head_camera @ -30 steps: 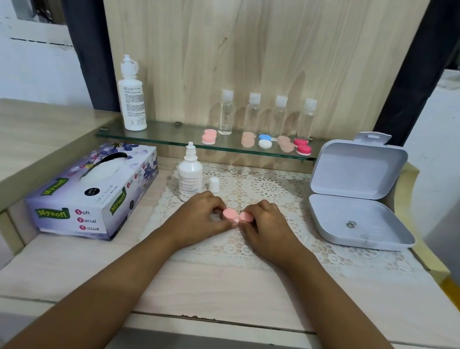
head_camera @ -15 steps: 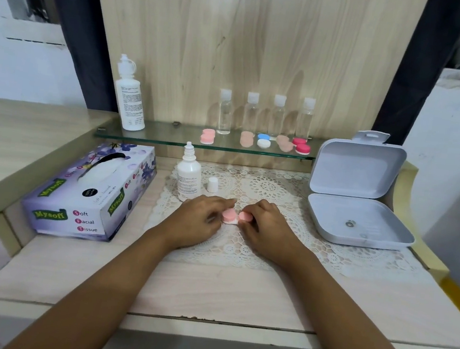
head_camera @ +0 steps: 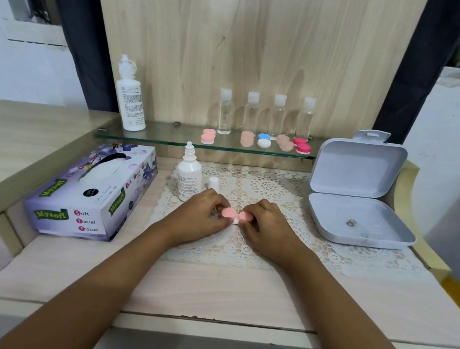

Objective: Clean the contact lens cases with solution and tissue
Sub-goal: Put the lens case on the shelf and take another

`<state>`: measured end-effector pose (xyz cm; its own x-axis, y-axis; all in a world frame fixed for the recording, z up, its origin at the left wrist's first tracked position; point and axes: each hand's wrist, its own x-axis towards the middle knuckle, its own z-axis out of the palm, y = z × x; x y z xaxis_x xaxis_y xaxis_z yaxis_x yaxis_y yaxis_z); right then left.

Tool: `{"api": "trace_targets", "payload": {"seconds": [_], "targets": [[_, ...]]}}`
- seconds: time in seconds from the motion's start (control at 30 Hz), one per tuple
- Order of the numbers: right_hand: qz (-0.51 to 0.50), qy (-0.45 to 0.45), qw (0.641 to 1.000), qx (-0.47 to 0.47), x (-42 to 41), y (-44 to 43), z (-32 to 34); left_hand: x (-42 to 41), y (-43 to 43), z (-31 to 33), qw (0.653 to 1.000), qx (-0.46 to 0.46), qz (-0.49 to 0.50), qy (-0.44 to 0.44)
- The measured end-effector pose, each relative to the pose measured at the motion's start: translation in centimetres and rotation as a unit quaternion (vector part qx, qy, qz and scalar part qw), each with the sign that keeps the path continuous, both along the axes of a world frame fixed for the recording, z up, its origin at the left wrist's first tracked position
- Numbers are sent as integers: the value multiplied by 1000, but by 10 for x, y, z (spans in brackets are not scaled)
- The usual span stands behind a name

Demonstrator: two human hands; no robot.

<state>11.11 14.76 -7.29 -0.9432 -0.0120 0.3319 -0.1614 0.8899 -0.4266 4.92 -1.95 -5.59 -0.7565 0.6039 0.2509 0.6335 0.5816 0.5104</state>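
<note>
**Change of state.** Against the frame taken half a second earlier, the fingers of the left hand (head_camera: pixel 203 214) are no longer stretched forward. They are curled back round the left cap of the pink contact lens case (head_camera: pixel 232 214). The right hand (head_camera: pixel 266 225) is unchanged in place, and its grip is closed on the right cap. Both grips are therefore clamped on the case, one on each cap. A strip of the white base is now exposed beneath the caps, between the two hands.

**Location.** The case is held low over the lace mat (head_camera: pixel 278 192) on the counter (head_camera: pixel 209 287), just in front of the solution bottle (head_camera: pixel 189 175). Whether the case touches the mat cannot be told.

**Meaning for the task.** The re-taken grip is judged to be one turn in unscrewing the caps. Both caps are still seated, so opening is not complete. No tissue is drawn out for wiping. The small white cap (head_camera: pixel 213 183) stands beside the solution bottle, so the bottle is judged ready for use. Further cases (head_camera: pixel 264 140) are left on the glass shelf (head_camera: pixel 170 135).

**Legible markings.** The tissue box (head_camera: pixel 90 192) is marked "Mysoft" on green banners, with "Soft Facial Tissue" on its end face. The print on the solution bottle and on the tall white bottle (head_camera: pixel 130 98) is too small to be read.
</note>
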Motion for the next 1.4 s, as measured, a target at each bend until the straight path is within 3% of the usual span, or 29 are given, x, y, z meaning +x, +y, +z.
{"api": "trace_targets", "payload": {"seconds": [0.2,0.4,0.57,1.03,1.4], "targets": [[0,7,1000,0,1,0,0,-2,6,10,998,27,45,-28],[0,21,1000,-5,1,-1,-1,-14,23,23,996,-61,69,-10],[-2,12,1000,1,1,0,-1,-23,29,21,994,-74,84,-17],[0,9,1000,-5,2,0,0,-12,15,13,995,-7,96,-28],[-8,5,1000,-6,1,-1,1,8,-1,0,1000,-5,17,-3]]}}
